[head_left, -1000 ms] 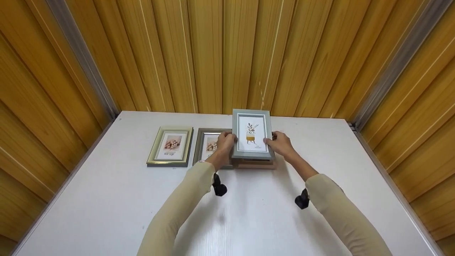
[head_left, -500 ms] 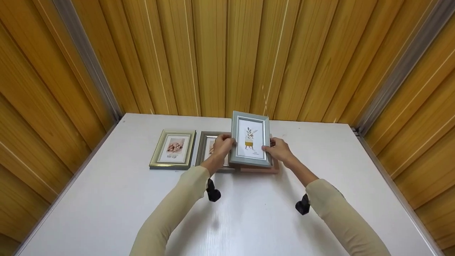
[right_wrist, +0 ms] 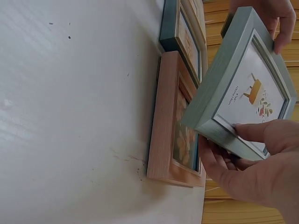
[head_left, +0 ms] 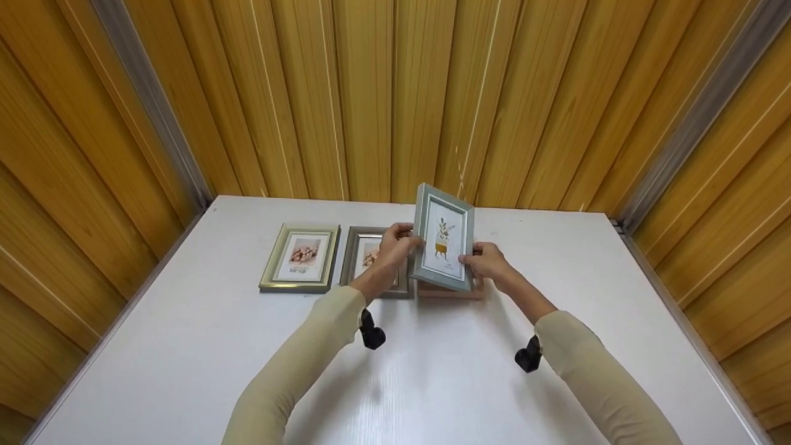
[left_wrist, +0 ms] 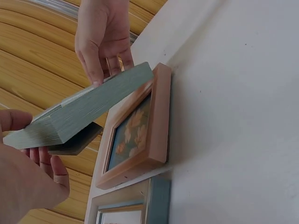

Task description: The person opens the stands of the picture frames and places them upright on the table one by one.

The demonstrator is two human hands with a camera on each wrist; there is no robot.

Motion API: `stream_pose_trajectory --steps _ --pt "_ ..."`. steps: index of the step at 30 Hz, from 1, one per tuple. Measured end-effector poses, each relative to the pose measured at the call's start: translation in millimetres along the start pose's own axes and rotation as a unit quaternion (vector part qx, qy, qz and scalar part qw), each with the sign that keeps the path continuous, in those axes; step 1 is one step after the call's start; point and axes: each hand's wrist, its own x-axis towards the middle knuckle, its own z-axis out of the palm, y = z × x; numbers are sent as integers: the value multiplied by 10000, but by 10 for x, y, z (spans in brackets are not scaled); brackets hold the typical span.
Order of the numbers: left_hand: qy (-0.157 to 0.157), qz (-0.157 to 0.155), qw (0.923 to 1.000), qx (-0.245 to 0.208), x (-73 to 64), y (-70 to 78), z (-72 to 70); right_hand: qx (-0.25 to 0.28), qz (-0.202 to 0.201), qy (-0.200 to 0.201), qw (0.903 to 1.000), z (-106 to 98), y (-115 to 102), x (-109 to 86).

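Both hands hold a blue-grey picture frame [head_left: 444, 238], tilted and raised over a pink picture frame [left_wrist: 159, 130]. Its print shows a plant in a yellow pot on legs. My left hand [head_left: 394, 252] grips the left side, thumb on the front and fingers behind. On the right side, my right hand [head_left: 491, 262] pinches the edge, with the thumb [right_wrist: 250, 132] on the front. A dark flap [left_wrist: 77, 142] juts from the frame's back in the left wrist view. The pink frame lies on the white table, mostly covered in the head view.
A grey-brown picture frame [head_left: 348, 272] lies left of the pink one, partly behind my left hand. Farther left lies a gold-green picture frame [head_left: 303, 254]. Yellow wood-patterned panels [head_left: 364, 99] stand behind the white table [head_left: 432, 371] and on both sides.
The blue-grey frame has turned, its left side coming up and its face swinging toward the right. My left hand rose and shifted right with it; the right hand stayed nearly in place.
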Motion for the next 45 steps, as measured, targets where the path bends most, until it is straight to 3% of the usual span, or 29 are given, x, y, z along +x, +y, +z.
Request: stream_pose_trajectory --steps 4,11,19,23,35,42,45 --pt "-100 197 9997 -100 -35 97 32 412 30 -235 9989 0 -19 21" --pt "-452 679 9966 128 -127 209 126 1117 172 -620 9917 -25 -34 32" --pt "-551 735 9957 155 -237 262 233 1523 162 -591 9864 31 -50 5" --pt "-758 880 9931 189 -294 266 249 1710 289 -640 9828 32 -57 -7" --pt "-1728 1379 9715 856 -395 215 190 2075 228 -947 9734 10 -22 -52" --pt "-2362 1565 9541 970 -401 188 160 2354 87 -1103 9656 -18 -7 -63" --pt "-2468 1625 9505 962 -405 173 117 2422 126 -1097 9639 18 -35 -56"
